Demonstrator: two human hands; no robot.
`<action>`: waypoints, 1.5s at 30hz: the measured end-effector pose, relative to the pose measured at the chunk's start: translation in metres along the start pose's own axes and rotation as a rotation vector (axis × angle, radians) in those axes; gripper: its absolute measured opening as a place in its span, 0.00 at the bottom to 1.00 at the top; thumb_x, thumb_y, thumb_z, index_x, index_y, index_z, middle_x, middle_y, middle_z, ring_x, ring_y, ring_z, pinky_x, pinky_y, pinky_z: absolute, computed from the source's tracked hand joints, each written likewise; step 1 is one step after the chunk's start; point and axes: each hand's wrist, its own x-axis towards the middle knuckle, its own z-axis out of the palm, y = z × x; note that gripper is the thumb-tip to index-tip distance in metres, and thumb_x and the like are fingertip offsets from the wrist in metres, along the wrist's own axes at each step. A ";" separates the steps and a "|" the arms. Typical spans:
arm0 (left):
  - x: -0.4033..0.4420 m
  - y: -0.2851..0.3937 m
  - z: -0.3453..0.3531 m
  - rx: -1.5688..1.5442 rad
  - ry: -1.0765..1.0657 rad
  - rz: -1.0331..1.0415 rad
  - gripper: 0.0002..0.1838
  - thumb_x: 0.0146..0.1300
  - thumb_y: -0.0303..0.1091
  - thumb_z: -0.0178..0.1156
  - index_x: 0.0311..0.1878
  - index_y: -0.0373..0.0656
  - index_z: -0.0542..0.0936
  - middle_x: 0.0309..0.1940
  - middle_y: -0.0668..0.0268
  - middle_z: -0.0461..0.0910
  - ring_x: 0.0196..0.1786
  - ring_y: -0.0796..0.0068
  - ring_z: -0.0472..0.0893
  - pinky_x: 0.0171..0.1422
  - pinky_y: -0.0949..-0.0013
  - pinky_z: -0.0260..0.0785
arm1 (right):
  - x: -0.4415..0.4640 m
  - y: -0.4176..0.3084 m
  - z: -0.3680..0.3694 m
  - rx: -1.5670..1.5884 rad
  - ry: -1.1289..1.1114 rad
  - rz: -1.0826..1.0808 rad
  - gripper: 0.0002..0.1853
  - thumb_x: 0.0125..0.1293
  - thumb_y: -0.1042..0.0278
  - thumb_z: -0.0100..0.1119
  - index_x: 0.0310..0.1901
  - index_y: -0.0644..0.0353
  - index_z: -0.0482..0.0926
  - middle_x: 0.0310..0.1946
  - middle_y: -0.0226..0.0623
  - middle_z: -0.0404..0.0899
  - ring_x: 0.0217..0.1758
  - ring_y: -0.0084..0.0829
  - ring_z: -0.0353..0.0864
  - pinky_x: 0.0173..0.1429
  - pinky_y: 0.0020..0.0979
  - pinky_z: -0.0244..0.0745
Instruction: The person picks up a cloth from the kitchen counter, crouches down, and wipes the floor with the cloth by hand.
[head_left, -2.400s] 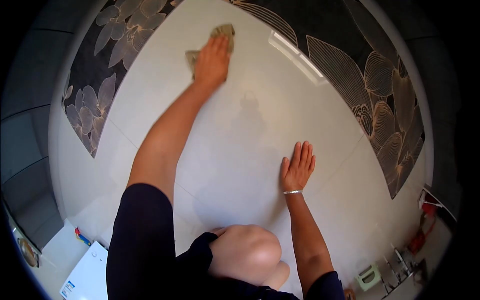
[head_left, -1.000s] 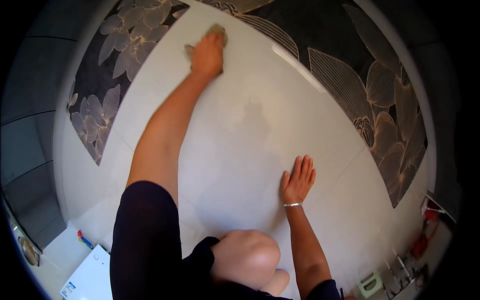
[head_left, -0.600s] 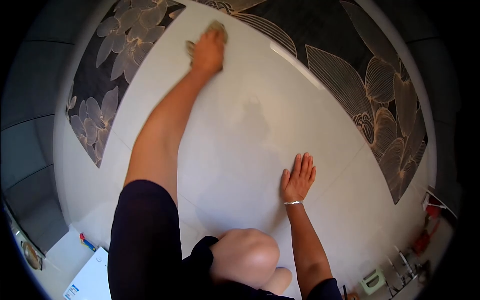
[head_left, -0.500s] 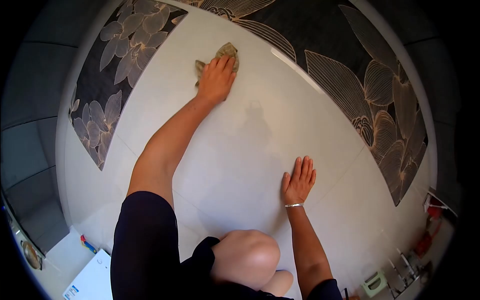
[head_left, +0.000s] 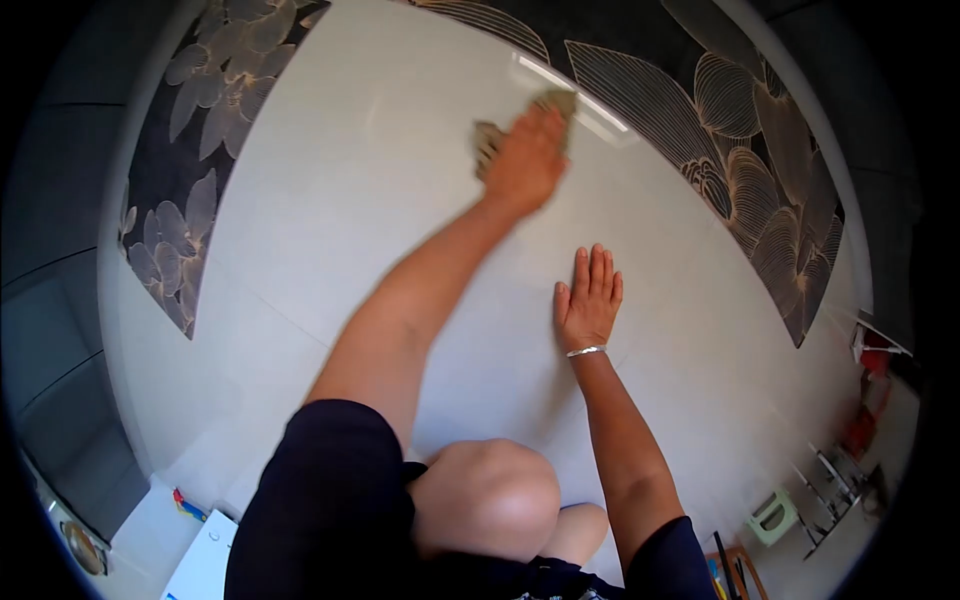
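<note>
Under my left hand (head_left: 526,160) is a crumpled olive-brown cloth (head_left: 556,102), gripped and pressed against a pale, glossy tiled surface (head_left: 400,160). Parts of the cloth stick out beyond the fingertips and on the left side of the hand; the rest is hidden beneath it. My right hand (head_left: 588,301), with a silver bracelet (head_left: 586,351) on its wrist, lies flat on the same surface, lower and to the right. Its fingers are stretched out and it holds nothing.
Dark floral panels (head_left: 185,210) border the surface at left and upper right. My bent knee (head_left: 490,495) is at bottom centre. A white box-like object (head_left: 203,560) sits lower left. A green stool (head_left: 773,516), metal racks and a red item (head_left: 862,430) are lower right.
My left hand has swept right and somewhat down with the cloth. My right hand sits higher in view, still flat, as the view itself has shifted.
</note>
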 end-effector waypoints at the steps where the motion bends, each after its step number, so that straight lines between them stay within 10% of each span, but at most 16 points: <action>1: -0.011 0.022 -0.002 -0.100 -0.027 0.008 0.34 0.69 0.47 0.54 0.71 0.32 0.64 0.74 0.52 0.60 0.77 0.52 0.58 0.80 0.54 0.47 | -0.002 -0.002 -0.002 -0.006 -0.009 0.016 0.33 0.74 0.48 0.40 0.77 0.53 0.55 0.79 0.38 0.49 0.83 0.38 0.41 0.82 0.46 0.30; 10: -0.092 0.115 0.025 -0.290 -0.193 0.002 0.31 0.72 0.40 0.43 0.74 0.32 0.61 0.77 0.53 0.56 0.80 0.57 0.51 0.84 0.61 0.39 | -0.007 0.026 0.011 0.107 0.054 -0.098 0.32 0.66 0.59 0.52 0.72 0.60 0.63 0.75 0.45 0.58 0.81 0.43 0.49 0.81 0.47 0.41; 12: -0.098 0.103 0.031 -1.169 -0.123 -0.302 0.28 0.74 0.38 0.48 0.72 0.34 0.65 0.77 0.54 0.57 0.80 0.57 0.52 0.83 0.62 0.42 | -0.019 0.027 -0.019 0.299 0.106 0.000 0.31 0.64 0.66 0.53 0.69 0.61 0.66 0.74 0.47 0.59 0.79 0.44 0.52 0.80 0.47 0.45; 16: -0.112 0.067 -0.019 -0.790 0.091 -0.281 0.22 0.73 0.33 0.50 0.68 0.41 0.71 0.72 0.53 0.64 0.76 0.55 0.60 0.78 0.60 0.53 | -0.036 0.015 -0.043 0.398 0.328 0.102 0.28 0.60 0.77 0.52 0.65 0.63 0.69 0.71 0.50 0.63 0.76 0.47 0.58 0.77 0.46 0.55; 22: -0.127 0.020 -0.003 -0.274 0.174 -0.240 0.21 0.76 0.31 0.42 0.69 0.39 0.69 0.73 0.54 0.63 0.77 0.54 0.58 0.80 0.57 0.49 | 0.041 -0.061 -0.025 0.351 0.235 0.165 0.35 0.72 0.56 0.50 0.77 0.54 0.53 0.79 0.43 0.50 0.83 0.43 0.43 0.81 0.49 0.38; 29: -0.125 0.031 -0.013 -0.253 0.105 -0.242 0.22 0.73 0.29 0.45 0.69 0.39 0.69 0.72 0.56 0.64 0.78 0.56 0.57 0.82 0.54 0.45 | 0.048 -0.004 -0.013 -0.121 -0.030 0.151 0.37 0.67 0.57 0.50 0.77 0.50 0.54 0.79 0.33 0.51 0.83 0.32 0.46 0.81 0.47 0.41; 35: -0.120 0.042 -0.014 -0.117 0.070 -0.285 0.23 0.74 0.30 0.43 0.70 0.39 0.67 0.73 0.55 0.63 0.78 0.57 0.56 0.83 0.54 0.43 | -0.019 0.156 -0.032 0.030 0.210 0.492 0.33 0.73 0.52 0.42 0.78 0.50 0.53 0.80 0.36 0.48 0.83 0.36 0.44 0.82 0.46 0.36; 45: -0.123 0.036 -0.019 -0.270 0.121 -0.249 0.22 0.76 0.35 0.40 0.69 0.40 0.70 0.72 0.58 0.66 0.78 0.57 0.58 0.82 0.54 0.44 | -0.022 0.047 -0.019 0.145 0.138 0.199 0.35 0.67 0.64 0.53 0.76 0.50 0.58 0.78 0.36 0.54 0.82 0.38 0.46 0.81 0.45 0.40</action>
